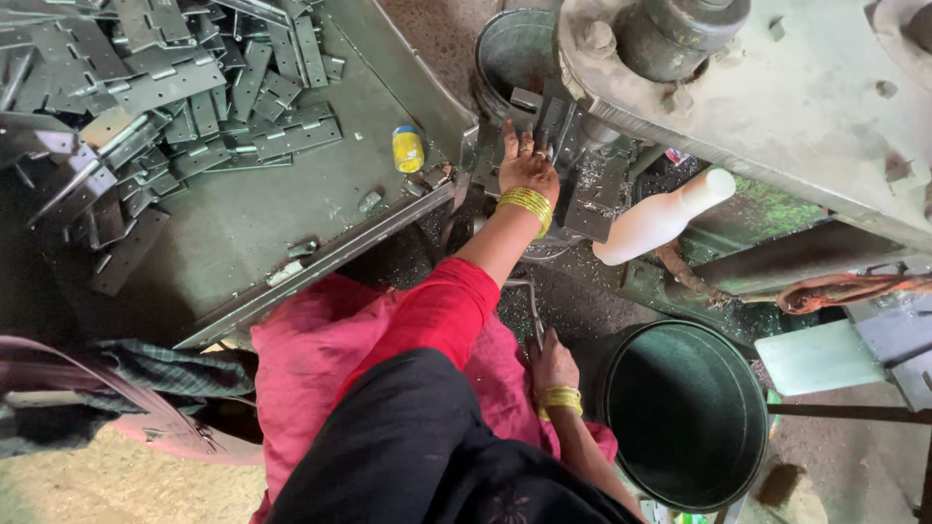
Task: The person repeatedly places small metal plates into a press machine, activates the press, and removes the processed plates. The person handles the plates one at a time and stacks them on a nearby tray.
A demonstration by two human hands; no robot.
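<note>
View from above of a seated worker at a metal-working machine. The left hand (527, 163), upper centre of the frame, lies palm-down with fingers spread flat on a grey hinge plate (544, 121) seated in the machine's fixture; gold bangles (525, 202) circle the wrist, and a red sleeve (437, 315) covers the arm. The right hand (551, 364), lower centre, rests on the red cloth at the lap beside a thin metal rod (whether its fingers close on anything cannot be told). A heap of loose hinge plates (165, 87) fills the steel tray (262, 228) at upper left, with a small yellow canister (407, 149) near its right edge. A white bottle-shaped handle (660, 218) projects right of centre. A dark round bucket (687, 415) stands at lower right, and a second metal bucket (510, 49) sits at top centre.
</note>
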